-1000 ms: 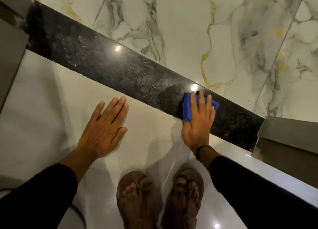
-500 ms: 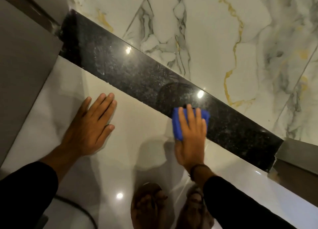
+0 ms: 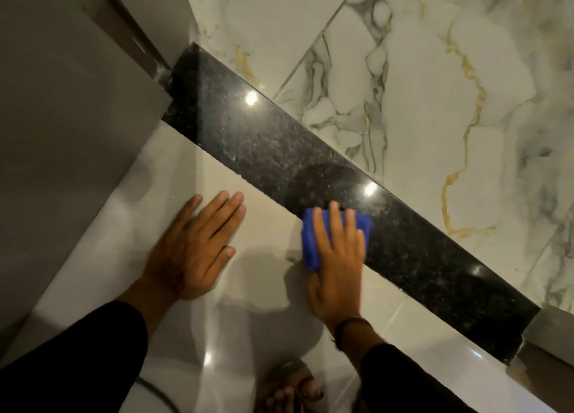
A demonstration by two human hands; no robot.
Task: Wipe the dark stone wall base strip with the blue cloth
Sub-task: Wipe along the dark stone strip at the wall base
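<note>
The dark stone base strip (image 3: 254, 139) runs diagonally from upper left to lower right, between the pale floor and the marble wall. It is speckled and dusty, with a cleaner dark patch just above the cloth. My right hand (image 3: 337, 269) presses the folded blue cloth (image 3: 310, 245) flat against the strip's lower edge, where strip and floor meet. The fingers cover most of the cloth. My left hand (image 3: 194, 248) lies flat on the floor tile, fingers apart, left of the cloth and just short of the strip.
A grey door frame (image 3: 77, 102) closes off the strip's left end, and another grey frame (image 3: 553, 335) its right end. White marble wall tiles (image 3: 419, 86) with gold veins rise behind. A sandalled foot (image 3: 289, 387) stands on the glossy floor (image 3: 261, 288) below.
My right hand has slid the blue cloth leftward along the strip. The view has shifted, so the left door frame now fills more of the picture. My left hand stays flat on the floor.
</note>
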